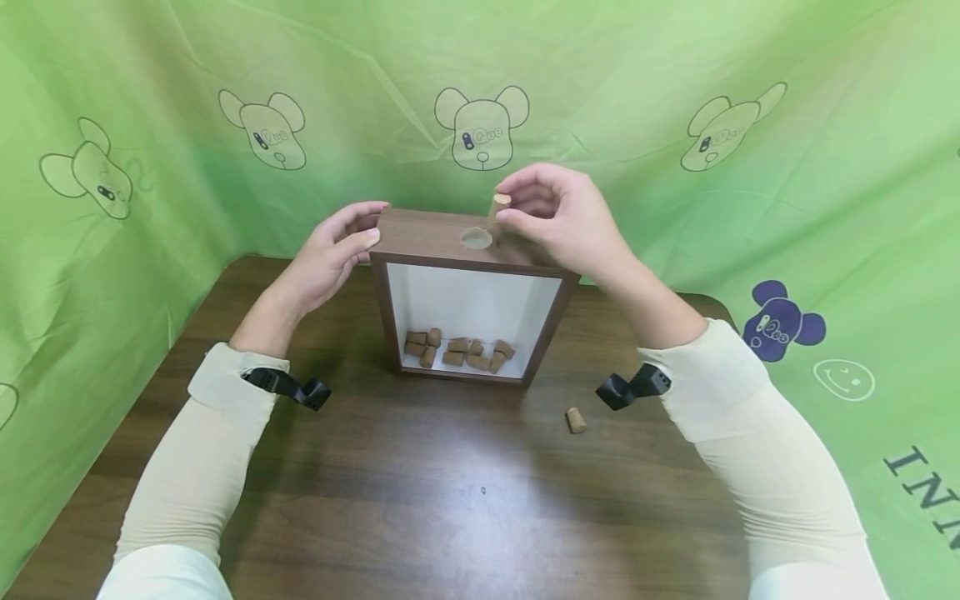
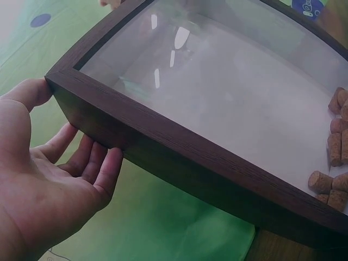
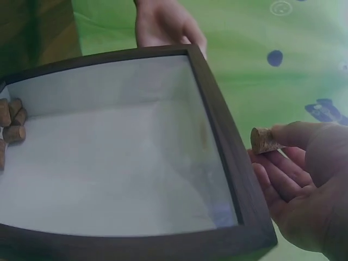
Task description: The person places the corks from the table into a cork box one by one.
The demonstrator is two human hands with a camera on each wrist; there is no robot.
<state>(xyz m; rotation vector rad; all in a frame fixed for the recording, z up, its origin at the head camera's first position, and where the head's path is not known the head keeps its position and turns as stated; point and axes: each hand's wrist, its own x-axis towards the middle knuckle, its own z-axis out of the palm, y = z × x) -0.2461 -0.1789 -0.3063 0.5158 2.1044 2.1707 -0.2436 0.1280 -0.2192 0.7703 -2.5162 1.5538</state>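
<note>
A brown wood-framed display box (image 1: 450,237) with a clear front stands upright on the table, a round hole (image 1: 476,238) in its top. Several corks (image 1: 453,354) lie at the bottom inside it. At the box's upper left corner my left hand (image 1: 330,254) grips the side, the thumb (image 2: 32,92) at the corner and the fingers along the edge. My right hand (image 1: 566,212) pinches a cork (image 1: 499,205) between thumb and fingers, just right of the hole and above the top. In the right wrist view the held cork (image 3: 264,140) is beside the box's top edge.
A loose cork (image 1: 575,420) lies on the wooden table (image 1: 420,483), right of the box and in front of it. Green cloth (image 1: 600,92) with printed bear heads hangs behind and on both sides. A small dark speck (image 1: 483,490) is on the table near the front.
</note>
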